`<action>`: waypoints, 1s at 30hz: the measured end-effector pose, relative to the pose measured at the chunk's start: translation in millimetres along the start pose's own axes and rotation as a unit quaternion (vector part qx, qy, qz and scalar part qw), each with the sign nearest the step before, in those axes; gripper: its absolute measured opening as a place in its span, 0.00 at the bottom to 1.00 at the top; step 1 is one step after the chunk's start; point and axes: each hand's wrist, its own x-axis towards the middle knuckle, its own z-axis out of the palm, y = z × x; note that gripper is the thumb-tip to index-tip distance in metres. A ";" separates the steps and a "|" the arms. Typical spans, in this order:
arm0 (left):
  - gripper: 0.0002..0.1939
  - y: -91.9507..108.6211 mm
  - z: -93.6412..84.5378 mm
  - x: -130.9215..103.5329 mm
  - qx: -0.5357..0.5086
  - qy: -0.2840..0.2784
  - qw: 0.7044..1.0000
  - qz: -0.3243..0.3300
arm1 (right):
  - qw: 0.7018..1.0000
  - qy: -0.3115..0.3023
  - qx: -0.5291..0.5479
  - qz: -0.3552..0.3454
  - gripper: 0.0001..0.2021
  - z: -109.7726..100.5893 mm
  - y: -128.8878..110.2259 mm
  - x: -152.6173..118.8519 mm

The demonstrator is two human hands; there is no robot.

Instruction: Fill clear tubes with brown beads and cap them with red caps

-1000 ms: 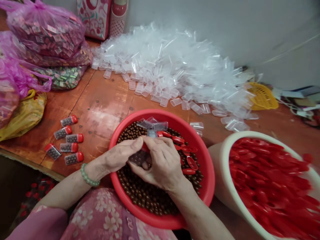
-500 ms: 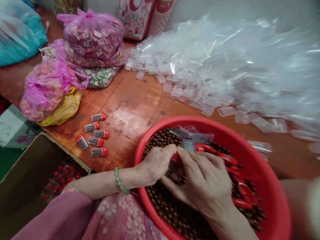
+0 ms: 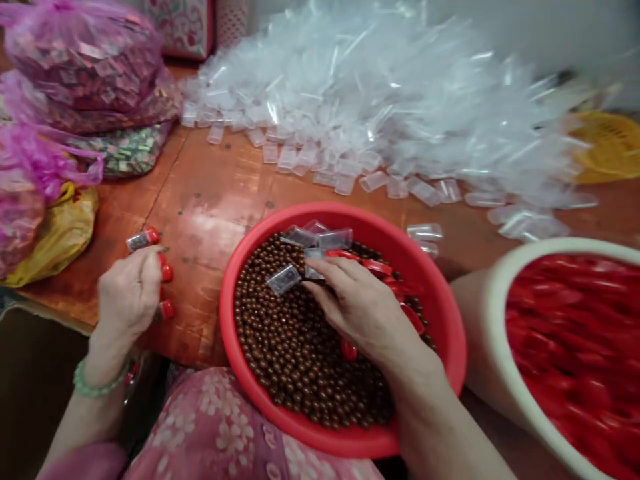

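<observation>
My left hand (image 3: 131, 290), with a green bead bracelet at the wrist, is over the table's left part with curled fingers. It covers part of a group of small bead-filled cases with red caps (image 3: 167, 309); whatever it grips is hidden. Inside the red basin (image 3: 345, 447), my right hand (image 3: 357, 303) pinches a clear plastic case (image 3: 314, 260) between thumb and fingers. Another clear case (image 3: 284, 280) lies just left of its fingertips on the brown beads (image 3: 280, 347). Red caps (image 3: 377, 268) lie in the basin under and beyond this hand.
Clear empty cases (image 3: 345, 100) are heaped along the back. Pink bags (image 3: 90, 67) of small packets and a yellow bag (image 3: 60, 240) sit at left. A white-rimmed tub (image 3: 495, 313) of red parts is at right. A yellow basket (image 3: 610, 143) stands far right.
My left hand has left the basin and moved left to the filled cases. My right hand stays in the basin, now at the clear cases. The view has swung right, bringing in the white-rimmed tub.
</observation>
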 end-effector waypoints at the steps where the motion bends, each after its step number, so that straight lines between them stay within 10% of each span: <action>1: 0.13 -12.6 -6.4 0.6 0.094 0.023 0.995 -0.007 | 1.000 -0.015 0.014 0.011 0.11 0.3 4.0 -0.7; 7: 0.16 -42.8 -15.9 5.0 0.278 0.044 0.960 0.005 | 0.993 -0.114 0.009 -0.034 0.18 6.2 -2.4 7.0; 19: 0.20 44.4 86.3 -1.2 0.052 -0.087 0.975 0.196 | 0.962 -0.217 -0.140 -0.091 0.10 18.3 -32.7 16.6; 30: 0.22 55.6 101.3 -22.7 0.227 -0.115 0.939 0.232 | 0.923 -0.356 0.090 -0.119 0.13 19.0 -29.3 20.4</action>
